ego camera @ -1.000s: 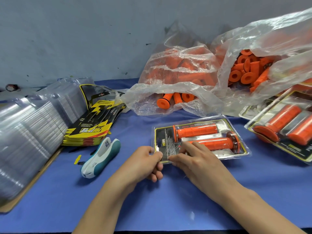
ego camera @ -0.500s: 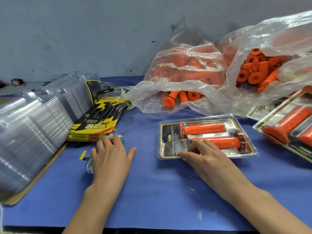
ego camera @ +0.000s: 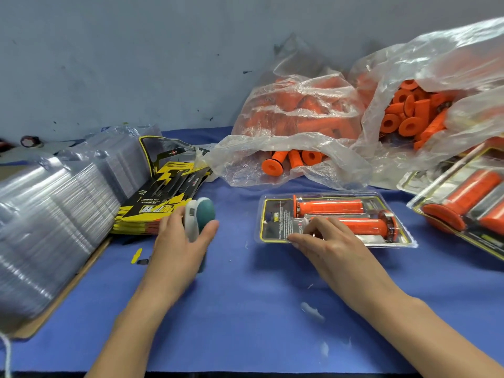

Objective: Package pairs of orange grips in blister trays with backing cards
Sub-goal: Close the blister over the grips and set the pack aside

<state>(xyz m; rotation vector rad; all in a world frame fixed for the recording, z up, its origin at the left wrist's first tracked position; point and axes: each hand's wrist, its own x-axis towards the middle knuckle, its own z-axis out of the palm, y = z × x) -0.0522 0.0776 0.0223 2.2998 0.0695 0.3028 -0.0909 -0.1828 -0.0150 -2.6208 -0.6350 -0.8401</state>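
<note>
Left hand (ego camera: 177, 241) grips stapler (ego camera: 198, 216) left of blister pack (ego camera: 332, 219); right hand (ego camera: 327, 241) fingertips press pack's near-left edge, holding nothing.

Open blue bench (ego camera: 245, 309) spans lower centre of frame. Obstructions: tray stack (ego camera: 49, 219) at left, plastic bags (ego camera: 313, 126) across upper right.

- My left hand (ego camera: 181, 241) reaches forward on a bare forearm, fingers and thumb curled round a white-and-teal plastic hand tool (ego camera: 197, 216), lifted off the counter.
- My right hand (ego camera: 331, 245) stretches forward, palm down, fingers bent, fingertips (ego camera: 293, 237) pressing the near edge of a clear plastic blister pack (ego camera: 275, 222).
</note>
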